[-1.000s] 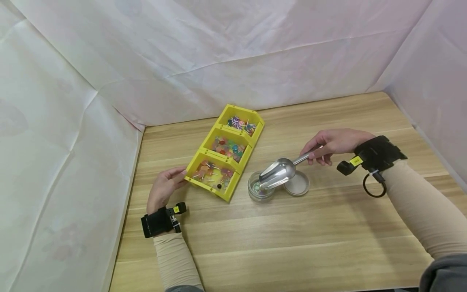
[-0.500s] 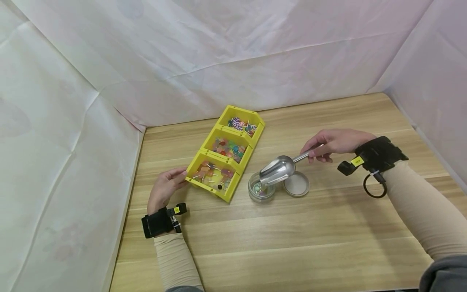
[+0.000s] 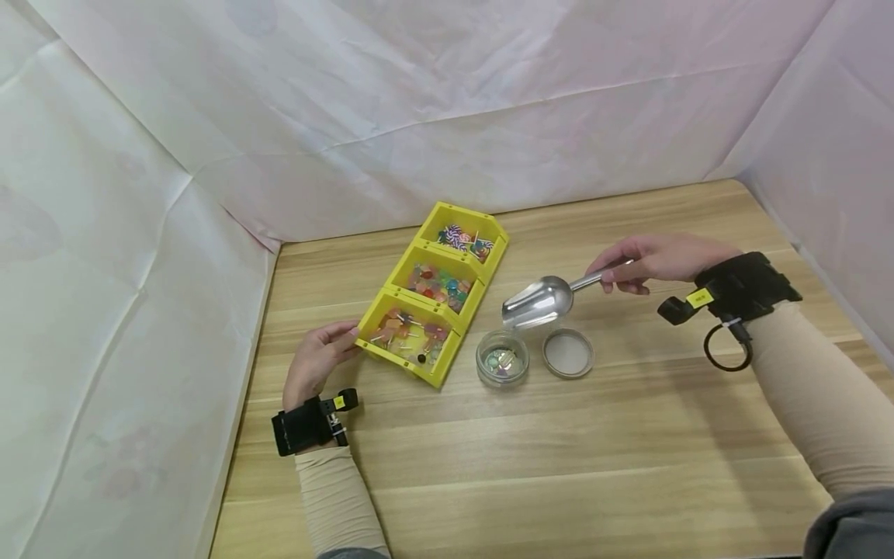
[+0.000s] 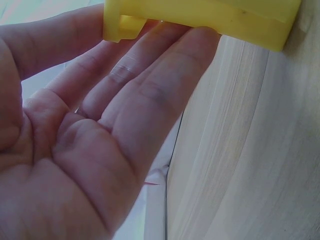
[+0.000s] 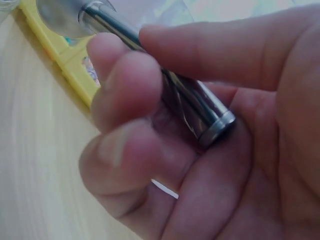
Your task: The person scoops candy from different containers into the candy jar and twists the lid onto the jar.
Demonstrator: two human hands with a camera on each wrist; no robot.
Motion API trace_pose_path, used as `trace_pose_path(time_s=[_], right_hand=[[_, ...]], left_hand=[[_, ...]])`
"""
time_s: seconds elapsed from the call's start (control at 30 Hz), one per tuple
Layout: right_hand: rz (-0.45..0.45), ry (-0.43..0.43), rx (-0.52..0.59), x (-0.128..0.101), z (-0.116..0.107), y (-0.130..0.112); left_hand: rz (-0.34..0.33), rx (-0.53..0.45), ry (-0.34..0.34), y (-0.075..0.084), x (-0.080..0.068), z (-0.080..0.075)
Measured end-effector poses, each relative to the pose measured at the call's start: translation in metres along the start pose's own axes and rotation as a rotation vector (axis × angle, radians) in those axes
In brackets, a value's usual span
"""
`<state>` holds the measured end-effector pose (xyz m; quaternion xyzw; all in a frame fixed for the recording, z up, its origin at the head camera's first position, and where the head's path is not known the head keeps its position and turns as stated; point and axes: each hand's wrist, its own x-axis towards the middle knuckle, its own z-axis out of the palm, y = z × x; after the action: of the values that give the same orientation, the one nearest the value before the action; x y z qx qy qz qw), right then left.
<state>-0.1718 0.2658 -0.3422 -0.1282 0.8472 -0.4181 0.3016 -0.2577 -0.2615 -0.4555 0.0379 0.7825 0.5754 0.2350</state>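
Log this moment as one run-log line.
right hand: grips shiny metal scoop above table | left hand: flat against yellow three-compartment plastic tray | small round clear jar: open, holds candies | round lid: beside jar

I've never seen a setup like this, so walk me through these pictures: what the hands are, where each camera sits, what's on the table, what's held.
No machine here: a person works with two bare hands, wearing a camera on the head and one on each wrist. The wide picture is the head view; the close-ups are the wrist views. On the wooden table lie a yellow tray of sweets in three compartments, a small open jar and its lid. The left hand rests straight fingers against the tray's corner. The right hand grips a metal scoop by its handle, above the table.
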Motion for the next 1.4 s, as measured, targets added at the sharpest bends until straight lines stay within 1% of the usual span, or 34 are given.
trace_pose_path(time_s=[0.13,0.27,0.43,0.6,0.8,1.0,1.2,1.3,1.4], right_hand=[[0.024,0.058,-0.010,-0.004,-0.006,-0.002],[0.042,0.101,0.007,-0.005,-0.011,-0.001],[0.055,0.120,0.044,0.000,-0.017,0.002],[0.071,0.138,0.100,0.008,-0.022,0.003],[0.120,0.187,0.159,0.018,-0.023,0.004],[0.110,0.211,0.118,0.028,-0.023,0.006],[0.101,0.250,0.174,0.038,-0.020,0.010],[0.093,0.272,0.173,0.045,-0.018,0.012],[0.083,0.292,0.150,0.051,-0.016,0.012]], left_hand=[[0.000,-0.002,0.002,0.000,0.000,0.000],[-0.001,-0.008,0.000,0.000,-0.001,0.000],[-0.007,-0.011,0.012,-0.001,-0.002,0.001],[-0.009,-0.024,0.006,-0.002,-0.004,0.002],[-0.003,-0.026,0.005,-0.001,-0.007,0.004],[0.001,-0.035,0.003,-0.001,-0.008,0.007],[0.014,-0.033,0.004,-0.002,-0.006,0.010],[0.023,-0.040,-0.005,-0.002,-0.005,0.012],[0.028,-0.054,-0.009,-0.001,-0.005,0.013]])
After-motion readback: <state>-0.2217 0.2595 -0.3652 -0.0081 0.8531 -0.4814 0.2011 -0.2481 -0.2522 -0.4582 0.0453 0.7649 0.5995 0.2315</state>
